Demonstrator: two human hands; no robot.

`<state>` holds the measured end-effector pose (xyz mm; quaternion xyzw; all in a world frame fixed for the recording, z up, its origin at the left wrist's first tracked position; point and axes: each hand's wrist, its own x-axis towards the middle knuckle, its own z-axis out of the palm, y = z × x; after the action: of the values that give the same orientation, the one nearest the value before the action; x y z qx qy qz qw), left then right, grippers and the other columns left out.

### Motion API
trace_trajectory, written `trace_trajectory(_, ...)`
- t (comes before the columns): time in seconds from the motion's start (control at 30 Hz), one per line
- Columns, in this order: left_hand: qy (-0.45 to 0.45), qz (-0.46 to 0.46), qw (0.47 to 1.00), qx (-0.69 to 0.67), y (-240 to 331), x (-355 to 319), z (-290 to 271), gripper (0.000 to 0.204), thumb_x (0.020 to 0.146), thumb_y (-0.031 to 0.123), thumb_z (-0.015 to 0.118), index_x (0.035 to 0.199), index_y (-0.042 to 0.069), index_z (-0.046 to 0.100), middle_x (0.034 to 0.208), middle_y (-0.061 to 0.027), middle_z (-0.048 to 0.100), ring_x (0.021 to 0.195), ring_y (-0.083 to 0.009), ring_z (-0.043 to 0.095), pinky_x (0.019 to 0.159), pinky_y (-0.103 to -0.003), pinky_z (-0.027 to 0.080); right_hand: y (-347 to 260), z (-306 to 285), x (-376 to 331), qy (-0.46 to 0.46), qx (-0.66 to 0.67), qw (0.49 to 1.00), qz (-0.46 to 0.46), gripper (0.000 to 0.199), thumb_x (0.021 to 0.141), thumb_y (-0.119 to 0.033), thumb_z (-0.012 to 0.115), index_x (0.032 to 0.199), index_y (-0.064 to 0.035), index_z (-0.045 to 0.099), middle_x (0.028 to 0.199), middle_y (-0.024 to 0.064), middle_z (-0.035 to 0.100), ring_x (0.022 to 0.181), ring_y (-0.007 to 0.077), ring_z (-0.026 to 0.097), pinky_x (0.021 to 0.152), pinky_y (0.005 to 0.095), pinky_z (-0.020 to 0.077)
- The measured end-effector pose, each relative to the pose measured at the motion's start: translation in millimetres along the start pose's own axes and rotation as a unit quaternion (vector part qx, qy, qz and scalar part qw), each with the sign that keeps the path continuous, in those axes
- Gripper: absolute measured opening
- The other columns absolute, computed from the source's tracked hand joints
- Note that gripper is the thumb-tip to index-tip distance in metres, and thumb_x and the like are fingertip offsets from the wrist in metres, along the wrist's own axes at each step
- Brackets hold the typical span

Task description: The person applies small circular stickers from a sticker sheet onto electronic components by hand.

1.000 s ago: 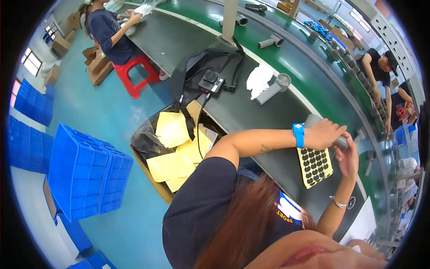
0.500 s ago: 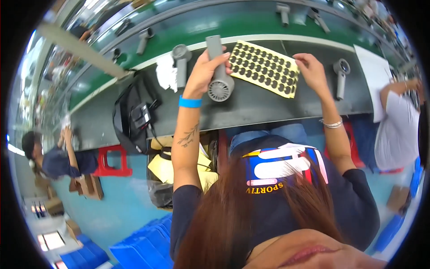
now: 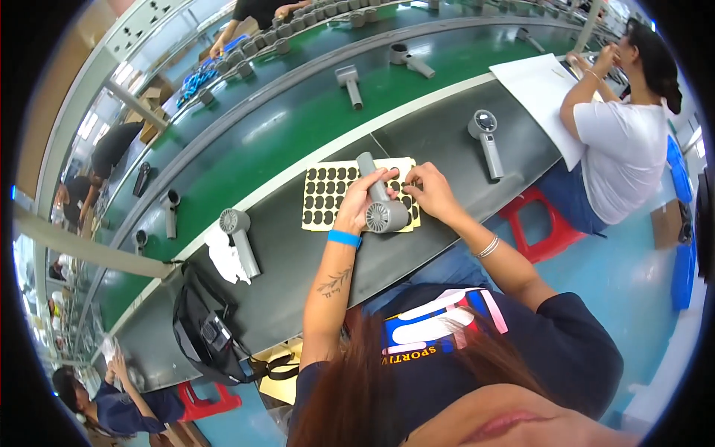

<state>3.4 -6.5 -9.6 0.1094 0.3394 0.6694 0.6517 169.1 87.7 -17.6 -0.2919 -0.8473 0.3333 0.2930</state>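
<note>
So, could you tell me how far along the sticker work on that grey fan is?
Done: some slots on the sticker sheet look empty. In hand: the left hand grips the grey fan while the right hand works at its handle. Left: many dark stickers remain, and another fan lies nearby.

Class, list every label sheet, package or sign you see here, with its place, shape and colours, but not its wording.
Sticker sheet: flat on the grey bench under both hands, pale yellow rectangle with rows of dark oval stickers.
White sheet: right end of the bench, large, plain.
Cardboard boxes: far left, brown.

One sticker sheet (image 3: pixel 328 195); two hands; three grey fans on table.
</note>
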Motion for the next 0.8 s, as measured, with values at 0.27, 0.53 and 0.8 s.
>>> trace_trajectory(0.27,-0.011,0.015,0.999,-0.034,1,5,4,0.031,0.092,0.017,0.057,0.116,-0.002,0.049,0.125,-0.0194,0.056,0.068,-0.0198,0.058,0.070,-0.035,0.054,-2,-5,14,-0.018,0.029,0.998,0.057,0.013,0.078,-0.010,0.070,0.086,-0.0042,0.061,0.091,0.0116,0.054,0.083,0.0272,0.057,0.074,0.0371,0.0470)
trace_trajectory(0.53,-0.010,0.014,0.999,-0.035,4,3,-5,0.026,0.095,0.022,0.055,0.110,0.002,0.052,0.120,-0.0186,0.057,0.069,-0.0193,0.058,0.068,-0.036,0.053,-15,-22,-1,0.101,0.226,0.969,-0.014,0.007,0.087,-0.007,0.064,0.089,-0.0041,0.058,0.091,0.0020,0.052,0.083,0.0097,0.052,0.076,0.0227,0.0431)
trace_trajectory(0.8,-0.034,0.455,0.823,0.338,4,-49,55,0.046,0.089,0.019,0.067,0.114,0.006,0.030,0.094,-0.0103,0.053,0.073,-0.0151,0.061,0.066,-0.029,0.052,-52,-76,-23,0.126,0.389,0.912,-0.014,0.020,0.090,-0.006,0.062,0.109,-0.0015,0.058,0.093,-0.0017,0.055,0.081,0.0053,0.049,0.072,0.0197,0.0396)
